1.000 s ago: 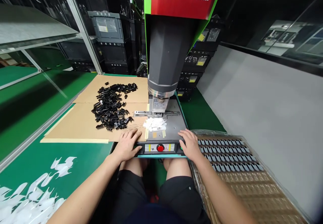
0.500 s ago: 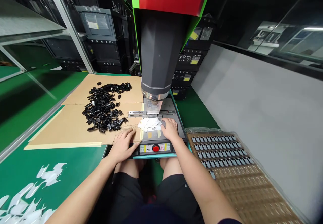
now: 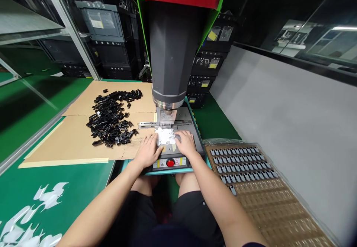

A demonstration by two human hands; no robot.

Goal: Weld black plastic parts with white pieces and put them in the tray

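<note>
A small pile of thin white cut-out pieces [image 3: 165, 136] lies on the grey machine base [image 3: 196, 140], just in front of the metal fixture under the press head [image 3: 169, 54]. My left hand [image 3: 147, 151] rests flat at the pile's left side, fingers stretched and their tips against it. On the right side, my right hand [image 3: 185, 142] lies with fingers stretched forward and thumb apart, touching the pile's edge. A grey patch shows between that thumb and index finger; I cannot tell whether it is a part or the base. Neither hand visibly grips anything.
Many small black clips [image 3: 111, 120] are heaped on the cardboard [image 3: 75, 137] to the left. More white pieces [image 3: 25, 224] lie on the green table. A red button [image 3: 170, 162] is on the base's front. A brown tray [image 3: 259, 202] at right holds rows of grey parts.
My left hand has moved right and forward, from the cardboard edge to the white pile. The pile looks more gathered together. My right hand stays beside it. The view has shifted slightly.
</note>
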